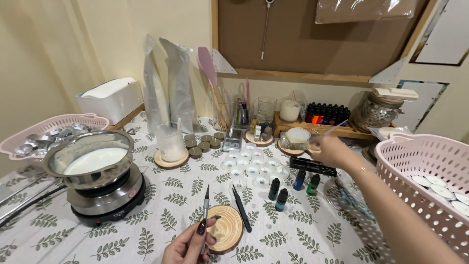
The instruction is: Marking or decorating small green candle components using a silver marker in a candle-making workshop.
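Left hand (pixel 188 244) low, fingers pinched; right hand (pixel 328 149) outstretched (fingers closed).

I am sitting at a table (pixel 312 239) with a leaf-printed cloth, facing a cream wall (pixel 63 44) and a brown corkboard (pixel 312 34) in warm light.

Setting: home craft corner, set up for candle making. Evidence: worktop (pixel 161 215) under a leaf-print cloth, pushed against a cream wall. Small electric hot plate (pixel 110 198) carrying a metal pot (pixel 90 161) of milky melted wax. Cluster of small white cups (pixel 251 168), dropper bottles (pixel 288 188), row of dye bottles (pixel 326 113) on a wooden rack, pink baskets (pixel 420 171), corkboard (pixel 312 34) above.
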